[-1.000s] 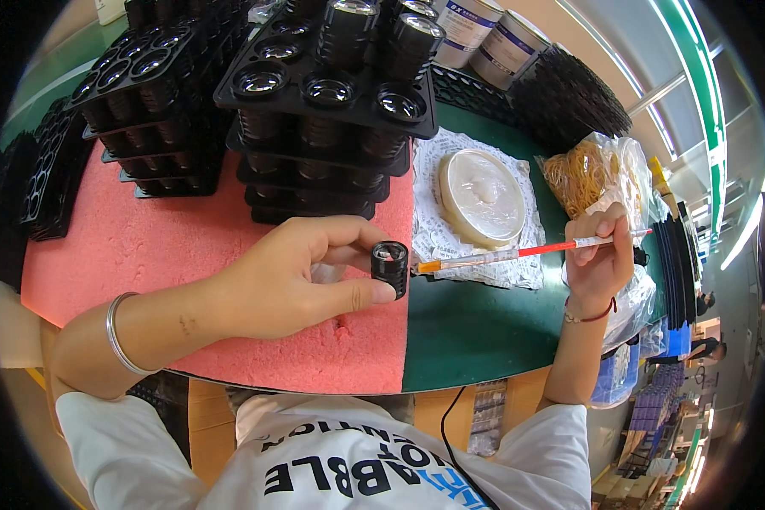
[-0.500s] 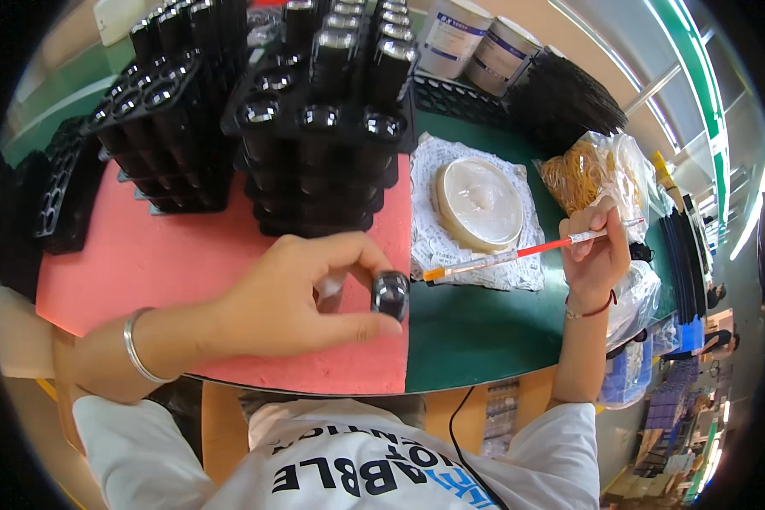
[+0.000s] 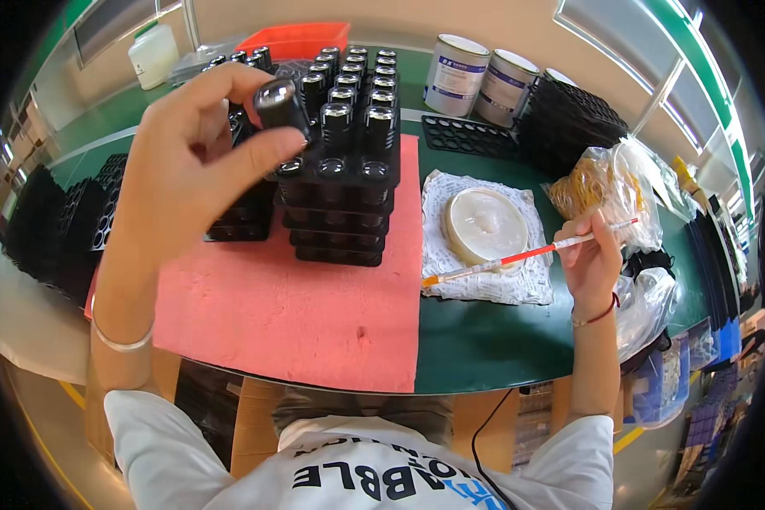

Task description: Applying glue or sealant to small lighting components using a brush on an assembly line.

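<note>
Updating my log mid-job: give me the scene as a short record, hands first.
Left hand: black lens, between thumb and fingers
Near left hand: stacked black trays bearing more lenses; contact unclear
Right hand: partly red brush, bristle end pointing left
Mat: pink, under the trays
Dish: round, on a pale cloth, right of the mat
Farther back: cans

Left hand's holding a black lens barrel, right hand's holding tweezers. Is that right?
Not quite: the head view shows the right hand holding a paintbrush with a red handle, not tweezers. The left hand does hold the black lens barrel.
</note>
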Available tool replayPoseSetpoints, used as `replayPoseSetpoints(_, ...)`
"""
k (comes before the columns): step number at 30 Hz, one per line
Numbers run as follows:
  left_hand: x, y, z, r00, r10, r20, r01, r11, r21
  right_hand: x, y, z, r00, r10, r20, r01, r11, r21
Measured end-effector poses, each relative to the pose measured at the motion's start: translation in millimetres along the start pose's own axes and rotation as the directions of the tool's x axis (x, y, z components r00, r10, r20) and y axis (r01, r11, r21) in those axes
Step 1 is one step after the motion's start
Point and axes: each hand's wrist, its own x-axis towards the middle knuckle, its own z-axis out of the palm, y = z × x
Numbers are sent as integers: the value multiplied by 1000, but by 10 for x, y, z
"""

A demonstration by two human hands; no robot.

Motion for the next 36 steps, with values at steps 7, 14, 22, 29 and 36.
replayPoseSetpoints(7, 435, -440, -256, 992, 121, -46, -83, 868, 490, 21, -22, 27, 1000, -3, 9, 3, 1000, 30)
replayPoseSetpoints(14, 579, -905, -758, 991, -99, -94, 135, 800, 585, -1, -47, 7, 1000, -18, 7, 18, 1000, 8)
replayPoseSetpoints(22, 482, -872, -515, 982, -187, 40, 148, 878, 455, -5, -46, 22, 999, -20, 28, 19, 1000, 9)
replayPoseSetpoints(29, 513, -748, -351, 970, -243, 0, 202, 807, 554, 0, -21, 33, 999, -21, 50, 22, 1000, -19)
replayPoseSetpoints(36, 548, -775, -374, 958, -265, 105, 182, 851, 492, -10, -25, 49, 999, -9, 31, 10, 1000, -29)
